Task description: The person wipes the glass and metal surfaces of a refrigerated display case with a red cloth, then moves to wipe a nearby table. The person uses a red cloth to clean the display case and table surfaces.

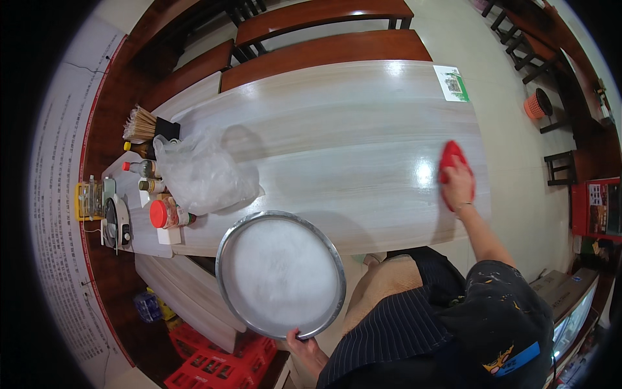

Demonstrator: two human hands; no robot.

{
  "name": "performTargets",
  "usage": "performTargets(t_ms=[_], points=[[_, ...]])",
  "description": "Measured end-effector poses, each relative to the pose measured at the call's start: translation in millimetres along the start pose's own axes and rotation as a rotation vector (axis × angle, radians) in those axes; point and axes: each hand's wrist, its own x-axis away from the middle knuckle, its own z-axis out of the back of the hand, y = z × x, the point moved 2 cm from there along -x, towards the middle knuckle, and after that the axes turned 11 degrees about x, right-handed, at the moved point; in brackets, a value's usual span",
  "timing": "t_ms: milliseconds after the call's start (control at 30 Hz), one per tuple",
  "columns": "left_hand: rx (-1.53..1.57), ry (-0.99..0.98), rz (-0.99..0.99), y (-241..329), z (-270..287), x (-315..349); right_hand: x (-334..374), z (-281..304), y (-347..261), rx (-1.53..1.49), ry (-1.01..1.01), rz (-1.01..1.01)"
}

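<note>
My left hand grips the near rim of a round metal basin; the fingers underneath are partly hidden. White suds fill the basin, which is held at the front edge of a long, pale wood-grain table. Out at the table's right end, my right hand presses a bunched red cloth onto the tabletop. My right arm is stretched far out, and the cloth lies partly beneath the fingers.
A clear plastic bag sits on the table's left part, beside a red-lidded jar, bottles and a chopstick holder. A green-and-white card lies at the far right corner. Brown benches stand behind; red crates are below left.
</note>
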Motion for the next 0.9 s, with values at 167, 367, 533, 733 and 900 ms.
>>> performTargets(t_ms=[167, 367, 533, 733, 900], points=[[0.1, -0.073, 0.126, -14, 54, -41, 55, 8, 31, 0.175, -0.028, -0.329], [-0.272, -0.242, -0.089, -23, 44, -45, 51, 27, -199, -0.344, -0.055, 0.387], [-0.063, -0.126, 0.139, 10, -23, -41, 127, 7, -267, -0.23, -0.208, 0.892], [0.143, -0.083, 0.332, 28, -49, -45, 118, 27, -143, -0.288, -0.164, 0.746], [0.033, -0.068, 0.29, -8, -63, -41, 109, 25, -2, -0.048, 0.002, 0.089]])
